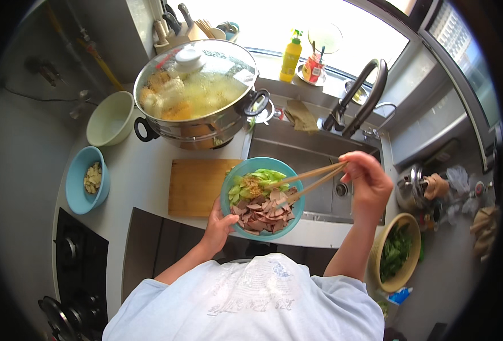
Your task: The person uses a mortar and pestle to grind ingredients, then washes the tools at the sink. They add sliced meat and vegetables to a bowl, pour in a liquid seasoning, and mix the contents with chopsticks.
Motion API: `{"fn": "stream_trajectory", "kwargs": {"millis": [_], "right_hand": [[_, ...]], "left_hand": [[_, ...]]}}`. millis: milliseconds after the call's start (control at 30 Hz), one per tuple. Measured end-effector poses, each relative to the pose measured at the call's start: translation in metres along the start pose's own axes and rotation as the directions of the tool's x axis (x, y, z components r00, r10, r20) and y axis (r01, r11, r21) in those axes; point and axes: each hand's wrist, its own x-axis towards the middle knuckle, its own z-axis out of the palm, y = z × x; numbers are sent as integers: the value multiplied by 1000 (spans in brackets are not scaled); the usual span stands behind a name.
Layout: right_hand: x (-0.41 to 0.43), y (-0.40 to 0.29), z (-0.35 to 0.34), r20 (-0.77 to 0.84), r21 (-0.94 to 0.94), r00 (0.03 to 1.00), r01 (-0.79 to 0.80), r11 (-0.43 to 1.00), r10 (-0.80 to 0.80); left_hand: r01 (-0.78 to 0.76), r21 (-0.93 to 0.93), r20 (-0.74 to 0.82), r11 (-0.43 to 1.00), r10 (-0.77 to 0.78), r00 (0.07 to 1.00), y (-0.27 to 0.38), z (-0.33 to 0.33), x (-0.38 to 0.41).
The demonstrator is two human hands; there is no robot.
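My left hand [218, 226] grips the rim of a blue bowl [268, 161] at its lower left, thumb over the edge. Sliced brown meat [262, 213] fills the near part of the bowl. Green vegetable slices [268, 174] lie at the far side, with a small heap of minced garlic [252, 186] on them. In my right hand [368, 183] is a pair of wooden chopsticks [317, 171], their tips down in the bowl among the meat and the green slices. The bowl is held at the counter's front edge, partly over a wooden cutting board [198, 187].
A lidded steamer pot [200, 128] stands behind the board. The steel sink [319, 153] and dark faucet [360, 98] are to the right. At left are a blue bowl with pale pieces [74, 183], a pale green bowl [110, 119] and a gas stove [80, 260]. Leafy greens [396, 251] fill a basket at right.
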Motion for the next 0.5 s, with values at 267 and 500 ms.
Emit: {"fn": "stream_trajectory", "kwargs": {"millis": [267,500], "right_hand": [[-109,30,21,120,-417,993,37,908,14],[-129,2,14,10,-375,999,40,926,-39]], "left_hand": [[144,31,133,989,-147,980,-51,-24,-6],[255,134,119,958,-271,955,-92,-28,-12]]}}
